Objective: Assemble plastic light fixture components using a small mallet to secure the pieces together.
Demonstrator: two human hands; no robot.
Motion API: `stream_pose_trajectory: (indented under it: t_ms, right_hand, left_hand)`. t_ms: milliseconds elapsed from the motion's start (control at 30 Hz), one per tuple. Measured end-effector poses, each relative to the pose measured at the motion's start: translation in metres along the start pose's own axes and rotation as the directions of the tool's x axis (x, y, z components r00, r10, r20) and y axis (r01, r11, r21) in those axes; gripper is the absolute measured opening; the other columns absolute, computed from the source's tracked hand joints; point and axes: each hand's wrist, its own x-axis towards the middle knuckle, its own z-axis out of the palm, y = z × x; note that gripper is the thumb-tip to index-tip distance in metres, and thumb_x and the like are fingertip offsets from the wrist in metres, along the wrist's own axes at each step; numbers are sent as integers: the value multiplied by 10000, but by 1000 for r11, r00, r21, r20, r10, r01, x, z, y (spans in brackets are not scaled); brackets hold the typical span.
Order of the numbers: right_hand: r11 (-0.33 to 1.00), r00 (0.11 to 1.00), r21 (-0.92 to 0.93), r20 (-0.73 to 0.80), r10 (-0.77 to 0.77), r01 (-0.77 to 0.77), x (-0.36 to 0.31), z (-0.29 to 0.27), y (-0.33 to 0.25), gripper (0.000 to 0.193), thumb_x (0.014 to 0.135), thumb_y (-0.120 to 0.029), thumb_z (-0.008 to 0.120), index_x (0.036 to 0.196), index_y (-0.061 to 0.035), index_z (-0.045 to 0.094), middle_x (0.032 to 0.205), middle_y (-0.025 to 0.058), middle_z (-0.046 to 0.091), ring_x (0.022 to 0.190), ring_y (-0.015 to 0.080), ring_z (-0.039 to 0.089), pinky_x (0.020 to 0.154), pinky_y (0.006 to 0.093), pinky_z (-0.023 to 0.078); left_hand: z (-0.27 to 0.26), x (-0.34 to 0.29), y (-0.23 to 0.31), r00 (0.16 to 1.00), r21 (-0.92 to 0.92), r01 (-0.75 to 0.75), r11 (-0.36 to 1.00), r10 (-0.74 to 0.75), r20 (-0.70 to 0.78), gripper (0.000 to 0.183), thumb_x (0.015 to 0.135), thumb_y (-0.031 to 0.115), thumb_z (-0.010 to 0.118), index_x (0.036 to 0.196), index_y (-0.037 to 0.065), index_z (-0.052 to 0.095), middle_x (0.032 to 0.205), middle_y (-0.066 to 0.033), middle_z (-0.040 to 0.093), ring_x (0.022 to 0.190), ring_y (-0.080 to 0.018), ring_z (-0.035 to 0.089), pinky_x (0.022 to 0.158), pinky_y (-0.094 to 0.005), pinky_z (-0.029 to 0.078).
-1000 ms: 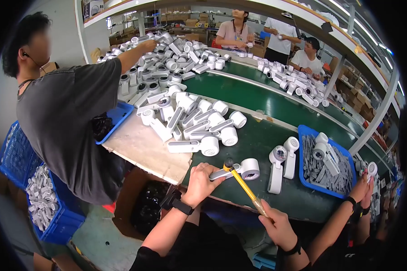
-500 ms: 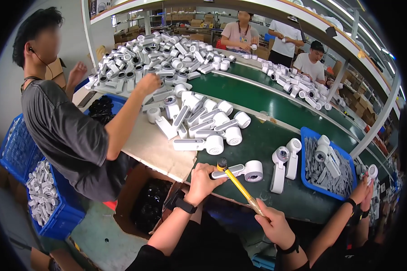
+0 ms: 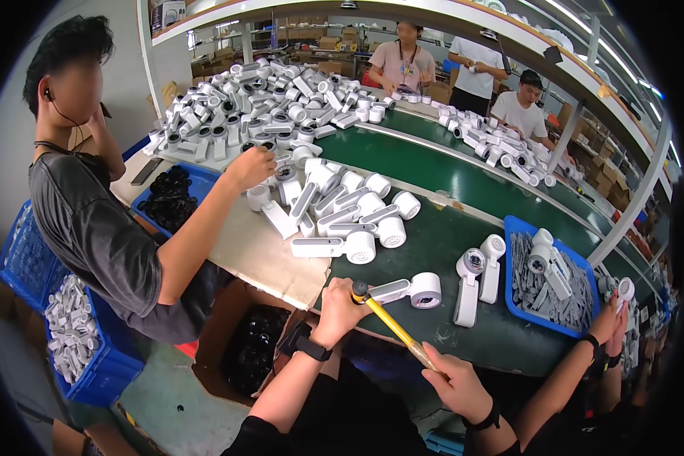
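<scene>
My left hand is closed round the handle end of a white handheld device with a round head and grey trim, lying on the green bench. In my right hand is a small hammer with a yellow shaft. Its black head is at the fingers of my left hand, over the handle end; I cannot tell whether it touches. Two similar white devices lie to the right. Beyond my hands is a pile of such devices.
At right a blue tray holds grey strips and white devices. A co-worker stands at left, an arm reaching over the bench. Below are an open carton of black parts and a blue crate. Another person's hands work at far right.
The hammer head has shifted left and slightly down, nearer my left hand. The co-worker at left has leaned back and raised one hand to the head.
</scene>
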Motion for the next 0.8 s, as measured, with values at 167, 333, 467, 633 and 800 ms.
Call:
stream_pose_trajectory:
  t_ms: [167, 333, 467, 633, 800]
  right_hand:
    - [999, 973, 45, -227, 31, -21, -14, -2, 23, 508, 891, -47, 658, 1378, 13, 523, 878, 174, 624, 724, 260, 615, 702, 313, 493]
    - [998, 972, 1, -231, 54, -55, -17, -2, 27, 513, 883, -25, 657, 1377, 17, 525, 835, 142, 601, 696, 197, 568, 676, 287, 467]
    - [993, 980, 22, -162, 116, -114, -18, -6, 22, 531, 880, -17, 658, 1388, 27, 511, 879, 123, 620, 735, 138, 568, 701, 256, 461]
    - [989, 974, 43, -174, 144, -139, -18, 2, 40, 513, 892, -23, 646, 1383, 34, 511, 909, 149, 635, 753, 149, 585, 711, 262, 470]
    - [993, 968, 99, -237, 81, -59, -16, -8, 45, 535, 894, -16, 626, 1411, 22, 494, 815, 66, 602, 669, 95, 556, 632, 231, 457]
  left_hand:
    - [-2, 4, 4, 998, -39, -67, 997, 67, -3, 305, 668, 178, 873, 950, 100, 788, 797, -70, 668, 852, -258, 574, 812, -373, 471]
    - [-3, 5, 4, 998, -22, -57, 998, 58, 5, 299, 673, 180, 870, 950, 105, 789, 805, -71, 668, 851, -259, 572, 804, -377, 473]
    - [-3, 4, 5, 998, 27, -64, 998, 64, 5, 286, 684, 199, 862, 934, 88, 777, 827, -82, 678, 864, -277, 581, 820, -389, 480]
    - [-1, 14, 17, 980, 160, -143, 977, 118, 158, 283, 754, 206, 807, 976, 51, 724, 895, -133, 673, 901, -314, 589, 852, -417, 488]
    - [3, 21, 13, 934, 50, -341, 939, 332, 131, 297, 904, 96, 654, 1200, 63, 657, 998, -179, 583, 921, -330, 562, 865, -403, 469]
